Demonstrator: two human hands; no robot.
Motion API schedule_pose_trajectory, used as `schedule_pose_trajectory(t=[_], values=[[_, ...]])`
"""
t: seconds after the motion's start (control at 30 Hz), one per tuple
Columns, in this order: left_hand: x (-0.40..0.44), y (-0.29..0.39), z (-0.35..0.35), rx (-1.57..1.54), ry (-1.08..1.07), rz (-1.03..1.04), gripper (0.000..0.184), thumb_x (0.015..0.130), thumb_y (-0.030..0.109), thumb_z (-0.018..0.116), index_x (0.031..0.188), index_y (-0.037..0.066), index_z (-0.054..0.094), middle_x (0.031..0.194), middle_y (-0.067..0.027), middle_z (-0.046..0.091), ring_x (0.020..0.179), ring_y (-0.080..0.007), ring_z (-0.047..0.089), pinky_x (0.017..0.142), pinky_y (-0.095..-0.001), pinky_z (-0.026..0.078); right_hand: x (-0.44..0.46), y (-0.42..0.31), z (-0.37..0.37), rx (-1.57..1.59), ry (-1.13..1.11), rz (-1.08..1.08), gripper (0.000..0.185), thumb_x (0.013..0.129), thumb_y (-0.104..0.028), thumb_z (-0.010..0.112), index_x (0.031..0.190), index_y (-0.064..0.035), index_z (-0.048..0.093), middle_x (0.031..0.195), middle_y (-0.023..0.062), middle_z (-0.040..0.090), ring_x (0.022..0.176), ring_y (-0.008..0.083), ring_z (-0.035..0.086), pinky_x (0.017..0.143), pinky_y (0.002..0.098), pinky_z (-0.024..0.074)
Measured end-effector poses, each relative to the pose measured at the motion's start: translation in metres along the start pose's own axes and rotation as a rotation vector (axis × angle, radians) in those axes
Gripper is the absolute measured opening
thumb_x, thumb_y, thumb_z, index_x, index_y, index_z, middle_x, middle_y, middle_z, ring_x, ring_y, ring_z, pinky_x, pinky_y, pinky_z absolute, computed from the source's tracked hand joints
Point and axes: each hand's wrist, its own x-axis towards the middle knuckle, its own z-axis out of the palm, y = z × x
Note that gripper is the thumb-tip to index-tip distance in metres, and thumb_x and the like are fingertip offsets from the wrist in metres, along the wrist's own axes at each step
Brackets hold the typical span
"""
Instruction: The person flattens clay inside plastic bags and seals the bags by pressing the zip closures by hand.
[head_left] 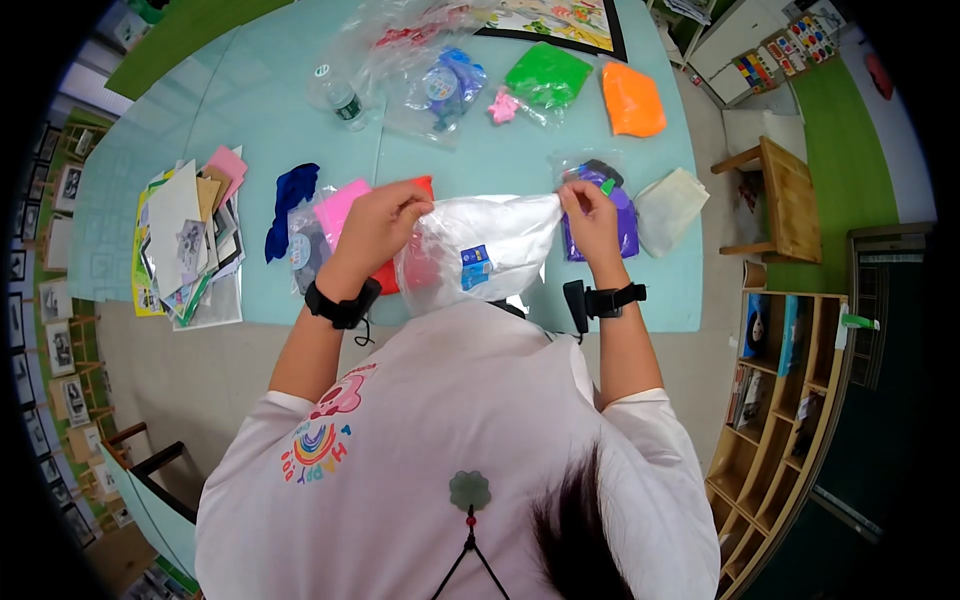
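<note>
A clear plastic bag (500, 235) with white contents and a blue label is stretched between my two hands near the table's front edge. My left hand (385, 225) pinches its upper left corner, and my right hand (592, 212) pinches the upper right corner. Close to the left hand lie a pink packet (343, 205) and a red packet (386, 278), the red one partly hidden by the hand and bag. Beside my right hand is a purple packet (622, 222) in clear plastic, with a pale cream packet (672, 212) to its right.
On the light blue table (300, 130) lie a stack of papers (195, 240), a dark blue packet (292, 212), a plastic bottle (343, 98), green (548, 75) and orange (633, 100) packets. A wooden stool (785, 200) and shelf (770, 420) stand at right.
</note>
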Motion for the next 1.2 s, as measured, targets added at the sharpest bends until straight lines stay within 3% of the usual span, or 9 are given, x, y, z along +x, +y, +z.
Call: schedule_pose_trajectory(t=[0.07,0.17,0.27,0.43,0.63,0.83,0.93,1.07,1.2], values=[[0.008,0.003,0.002,0.062,-0.064,0.122,0.006,0.086,0.007,0.067,0.09,0.004,0.067,0.08,-0.0111,0.068,0.07,-0.0286,0.062,0.065,-0.0348,0.05,0.003,-0.033,0.009,-0.249,-0.021,-0.389,0.033,0.091,-0.017,0.069,0.119,-0.0013,0.064,0.118,0.0139,0.066,0.113,0.0293,0.061,0.101,0.0385,0.0456],[0.019,0.008,0.014,0.139,-0.045,0.345,0.004,0.085,0.006,0.067,0.089,0.005,0.067,0.08,-0.0091,0.067,0.068,-0.0282,0.06,0.064,-0.0363,0.048,-0.001,-0.073,0.033,-0.138,-0.384,-0.551,0.034,0.092,-0.016,0.063,0.124,-0.0036,0.061,0.128,0.017,0.061,0.123,0.0354,0.054,0.106,0.042,0.0413],[0.025,0.014,0.021,0.138,-0.01,0.384,0.005,0.085,0.006,0.066,0.089,0.006,0.067,0.079,-0.0096,0.067,0.068,-0.0302,0.06,0.064,-0.0377,0.048,0.0,-0.062,0.056,0.051,-0.445,-0.314,0.03,0.093,-0.011,0.06,0.122,-0.003,0.062,0.127,0.0152,0.062,0.119,0.0327,0.057,0.102,0.0393,0.0445],[0.018,0.017,0.019,0.118,0.013,0.296,0.003,0.086,0.006,0.067,0.089,0.005,0.068,0.079,-0.0097,0.067,0.068,-0.0276,0.061,0.066,-0.0364,0.05,-0.005,-0.061,0.063,-0.001,-0.241,-0.316,0.014,0.092,-0.008,0.06,0.102,-0.0024,0.069,0.098,0.0121,0.071,0.092,0.0291,0.067,0.081,0.0362,0.0525],[0.017,0.007,-0.003,-0.51,-0.101,-0.238,0.051,0.087,0.012,0.072,0.133,0.006,0.052,0.118,-0.0124,0.067,0.106,-0.0201,0.065,0.094,-0.0342,0.05,-0.006,-0.062,0.063,-0.124,0.131,-0.375,0.009,0.093,-0.009,0.059,0.092,-0.0011,0.064,0.091,0.0145,0.066,0.085,0.0321,0.063,0.075,0.038,0.0505],[-0.019,-0.068,0.025,-0.757,-0.279,-0.162,0.073,0.085,0.002,0.054,0.152,0.002,0.025,0.147,-0.015,0.045,0.14,-0.0243,0.04,0.119,-0.0368,0.027,0.021,-0.066,0.045,-0.128,0.518,-0.226,0.014,0.099,-0.01,0.05,0.095,0.0029,0.054,0.093,0.0179,0.056,0.085,0.0335,0.055,0.076,0.0407,0.0444],[-0.004,-0.035,0.05,-0.824,-0.228,-0.228,0.073,0.089,0.005,0.057,0.153,0.001,0.023,0.15,-0.0119,0.041,0.141,-0.0224,0.037,0.118,-0.0351,0.028,0.026,-0.06,0.059,-0.114,0.46,-0.273,0.013,0.1,-0.01,0.048,0.099,0.003,0.051,0.092,0.019,0.055,0.086,0.0343,0.054,0.077,0.0425,0.044],[0.021,-0.017,0.057,-1.013,0.227,-0.42,0.057,0.102,0.037,0.058,0.141,-0.003,0.045,0.131,-0.008,0.059,0.117,-0.016,0.056,0.102,-0.0318,0.043,0.018,-0.068,0.073,-0.117,0.379,-0.233,0.013,0.101,-0.01,0.045,0.103,0.0023,0.049,0.091,0.0201,0.056,0.083,0.0353,0.054,0.077,0.0417,0.0442],[0.03,-0.01,0.052,-0.698,0.336,-0.331,0.053,0.103,0.041,0.054,0.132,-0.004,0.053,0.12,-0.0071,0.063,0.105,-0.0112,0.057,0.093,-0.027,0.045,0.014,-0.071,0.078,0.074,0.395,-0.049,0.013,0.102,-0.01,0.045,0.102,0.0014,0.051,0.09,0.0148,0.058,0.079,0.0266,0.055,0.072,0.0374,0.0451]])
